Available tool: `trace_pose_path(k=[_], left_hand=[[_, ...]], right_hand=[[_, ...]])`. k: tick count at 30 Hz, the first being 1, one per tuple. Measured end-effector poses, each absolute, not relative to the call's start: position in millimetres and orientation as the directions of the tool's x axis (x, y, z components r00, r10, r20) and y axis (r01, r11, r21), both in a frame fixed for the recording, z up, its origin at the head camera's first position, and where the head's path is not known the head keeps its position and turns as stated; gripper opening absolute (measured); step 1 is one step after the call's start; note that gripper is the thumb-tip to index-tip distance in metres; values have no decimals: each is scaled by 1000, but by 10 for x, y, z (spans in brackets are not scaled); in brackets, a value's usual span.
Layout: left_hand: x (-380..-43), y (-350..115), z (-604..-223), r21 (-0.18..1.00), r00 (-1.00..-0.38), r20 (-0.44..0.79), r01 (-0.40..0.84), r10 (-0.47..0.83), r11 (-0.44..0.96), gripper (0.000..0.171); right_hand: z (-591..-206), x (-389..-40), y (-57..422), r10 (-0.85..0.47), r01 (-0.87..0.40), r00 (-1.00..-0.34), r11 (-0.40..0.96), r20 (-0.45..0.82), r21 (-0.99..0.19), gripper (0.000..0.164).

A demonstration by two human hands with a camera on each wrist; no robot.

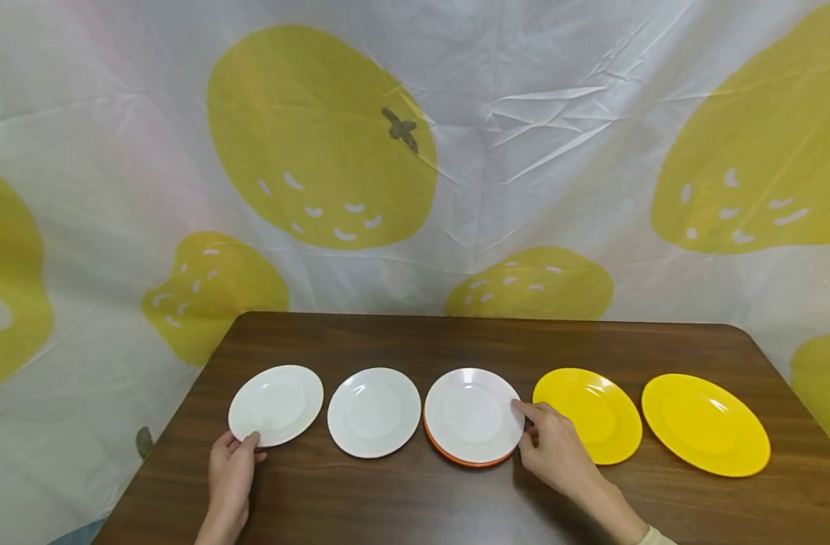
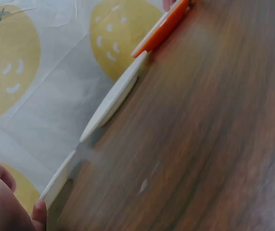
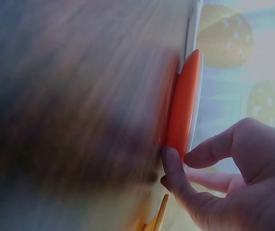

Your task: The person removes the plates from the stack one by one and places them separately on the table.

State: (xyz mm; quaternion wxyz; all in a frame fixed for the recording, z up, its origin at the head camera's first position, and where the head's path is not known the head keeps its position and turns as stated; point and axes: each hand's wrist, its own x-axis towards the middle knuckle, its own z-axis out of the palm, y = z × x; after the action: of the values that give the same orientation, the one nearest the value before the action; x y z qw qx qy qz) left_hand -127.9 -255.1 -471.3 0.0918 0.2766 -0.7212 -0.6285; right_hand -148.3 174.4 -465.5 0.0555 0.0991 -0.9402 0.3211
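My left hand (image 1: 232,471) pinches the near rim of the leftmost white plate (image 1: 278,405), thumb over the edge. In the middle of the row, a white plate (image 1: 474,415) is stacked on an orange plate (image 3: 183,108), whose rim peeks out along the near left side. At the right edge of this stack is my right hand (image 1: 557,446), index finger on the white rim and thumb lower down, gripping the two plates together. Between the hands lies another white plate (image 1: 374,412).
Two yellow plates, a nearer one (image 1: 588,416) and a far-right one (image 1: 706,425), continue the row on the brown wooden table (image 1: 401,507). My right hand overlaps the first. Behind the table hangs a white curtain (image 1: 496,189) printed with yellow fruit.
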Motion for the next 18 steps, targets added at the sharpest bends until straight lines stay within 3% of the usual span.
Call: trace_pose_path(k=[7,18], left_hand=[[-1232,-2533,-4707,944,-825,-217,-314,-522,105,69],[-1222,-2472,-4694,935,-799,-175,-318,-575,157,75]], right_hand=[[-4650,-1475,1745,-141,-180,-984,770,112,-612,52],[-4648,-1480,1752,-148,-182,-983,748,106,-638,47]])
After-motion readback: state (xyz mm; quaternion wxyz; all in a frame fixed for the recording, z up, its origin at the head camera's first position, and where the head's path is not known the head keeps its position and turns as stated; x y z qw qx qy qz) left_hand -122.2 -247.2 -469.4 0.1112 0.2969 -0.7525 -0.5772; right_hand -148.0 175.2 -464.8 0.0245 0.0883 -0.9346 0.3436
